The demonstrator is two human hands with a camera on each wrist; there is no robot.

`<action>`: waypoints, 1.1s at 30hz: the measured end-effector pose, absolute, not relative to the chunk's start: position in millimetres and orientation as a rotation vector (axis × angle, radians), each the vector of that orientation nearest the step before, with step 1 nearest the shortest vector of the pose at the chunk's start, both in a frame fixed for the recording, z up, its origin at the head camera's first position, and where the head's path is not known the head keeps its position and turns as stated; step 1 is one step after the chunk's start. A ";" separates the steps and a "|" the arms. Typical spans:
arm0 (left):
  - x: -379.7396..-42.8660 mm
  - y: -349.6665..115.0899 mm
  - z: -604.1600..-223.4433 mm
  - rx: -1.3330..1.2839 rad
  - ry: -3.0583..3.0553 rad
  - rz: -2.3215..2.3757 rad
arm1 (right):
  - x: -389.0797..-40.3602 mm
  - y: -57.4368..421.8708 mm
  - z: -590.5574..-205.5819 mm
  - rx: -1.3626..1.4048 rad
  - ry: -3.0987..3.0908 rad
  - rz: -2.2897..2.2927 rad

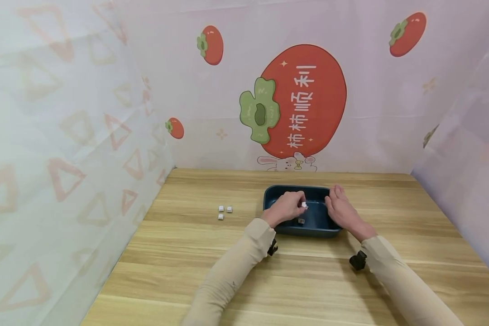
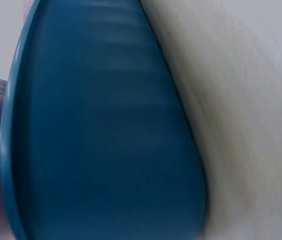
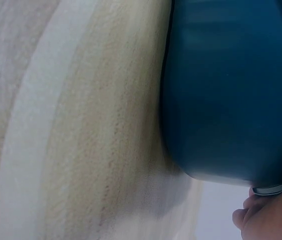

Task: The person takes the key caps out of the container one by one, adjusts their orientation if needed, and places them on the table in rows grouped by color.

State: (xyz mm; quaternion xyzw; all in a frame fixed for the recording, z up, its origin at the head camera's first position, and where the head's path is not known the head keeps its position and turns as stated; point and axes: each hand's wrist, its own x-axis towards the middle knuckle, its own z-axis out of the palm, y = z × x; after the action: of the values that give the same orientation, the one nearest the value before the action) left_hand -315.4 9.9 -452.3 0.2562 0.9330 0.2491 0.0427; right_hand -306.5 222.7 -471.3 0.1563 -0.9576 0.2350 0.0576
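A dark blue rectangular tray (image 1: pixel 309 232) stands on the wooden table. My left hand (image 1: pixel 284 209) reaches over its left part and pinches a small white keycap (image 1: pixel 304 205) between thumb and fingertips, above the tray floor. At the tray's right end, my right hand (image 1: pixel 344 213) holds the rim, with the thumb on the inner side. Left of the tray lie three more white keycaps, one keycap (image 1: pixel 221 208) at the back, another keycap (image 1: pixel 229 209) beside it and a keycap (image 1: pixel 221 217) in front. Both wrist views show mostly the tray's outer wall (image 2: pixel 106 125).
A small grey patterned patch (image 1: pixel 301 221) shows on the tray floor; I cannot tell what it is. The wooden table (image 1: pixel 179 253) runs up to a printed cloth backdrop (image 1: pixel 228 99) behind, with cloth at both sides. Each wrist wears a dark device (image 1: pixel 357 261).
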 end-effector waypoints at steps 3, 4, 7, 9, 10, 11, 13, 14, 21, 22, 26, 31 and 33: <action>-315.3 3.0 -450.0 0.790 2.865 0.778 | -306.4 222.3 -470.7 0.476 -2.899 0.709; -315.2 1.0 -449.2 0.788 2.866 0.785 | -306.2 222.2 -470.3 0.477 -2.899 0.708; -315.0 -4.5 -446.0 0.797 2.881 0.770 | -305.6 222.2 -469.0 0.484 -2.894 0.701; -314.7 -7.6 -443.0 0.799 2.893 0.747 | -305.3 221.9 -468.3 0.489 -2.891 0.695; -314.5 -9.0 -441.2 0.798 2.899 0.734 | -305.2 221.7 -468.0 0.494 -2.889 0.694; -314.3 -10.5 -439.6 0.796 2.907 0.715 | -305.0 221.6 -467.7 0.495 -2.890 0.693; -313.6 -13.4 -436.2 0.795 2.918 0.692 | -304.9 221.3 -467.6 0.493 -2.895 0.695; -313.4 -15.0 -434.5 0.794 2.927 0.673 | -304.9 221.2 -467.5 0.490 -2.901 0.698; -311.3 -30.4 -425.8 0.798 2.979 0.685 | -305.5 222.6 -469.5 0.478 -2.916 0.718; -311.2 -33.1 -424.8 0.792 2.981 0.702 | -305.9 222.9 -470.1 0.481 -2.913 0.716; -311.3 -44.4 -423.2 0.771 2.979 0.725 | -306.8 223.9 -471.7 0.495 -2.894 0.710; -311.7 -59.2 -424.3 0.785 2.953 0.757 | -306.9 223.7 -472.0 0.494 -2.891 0.707; -311.5 -65.5 -424.6 0.770 2.933 0.778 | -306.9 223.4 -471.6 0.491 -2.893 0.711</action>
State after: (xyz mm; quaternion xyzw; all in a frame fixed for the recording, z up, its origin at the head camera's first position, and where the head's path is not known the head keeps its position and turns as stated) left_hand -311.5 -65.5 -424.6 0.2459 0.9369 0.2484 0.0054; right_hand -306.9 223.4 -471.6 0.1623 -0.9564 0.2349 0.0610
